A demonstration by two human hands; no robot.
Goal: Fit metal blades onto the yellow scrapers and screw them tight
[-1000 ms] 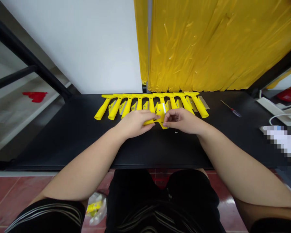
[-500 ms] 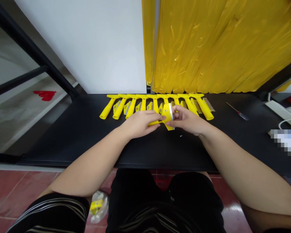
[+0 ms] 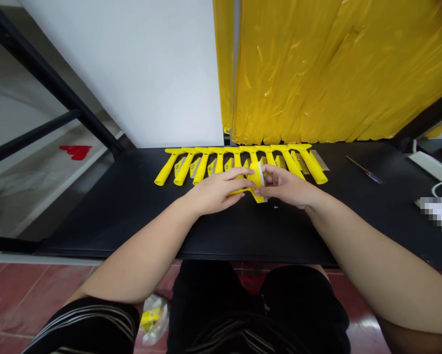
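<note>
Both hands meet over the middle of a black table (image 3: 132, 206) on one yellow plastic scraper (image 3: 257, 183). My left hand (image 3: 217, 189) grips its handle from the left. My right hand (image 3: 285, 186) pinches the wide head, where a thin white blade edge shows. Just behind them, a row of several identical yellow scrapers (image 3: 206, 160) lies side by side with handles fanned toward me.
A small red-handled screwdriver (image 3: 364, 170) lies at the right rear of the table. A tiny screw (image 3: 276, 207) sits by my right wrist. Yellow plastic sheeting (image 3: 335, 69) hangs behind the table. White cables and a strip (image 3: 431, 167) are at far right. A plastic bag (image 3: 152, 317) lies on the floor.
My hands have turned the scraper head slightly, with the white blade edge shifting under my right fingers. The view drifted a little; the row of scrapers has not moved.
</note>
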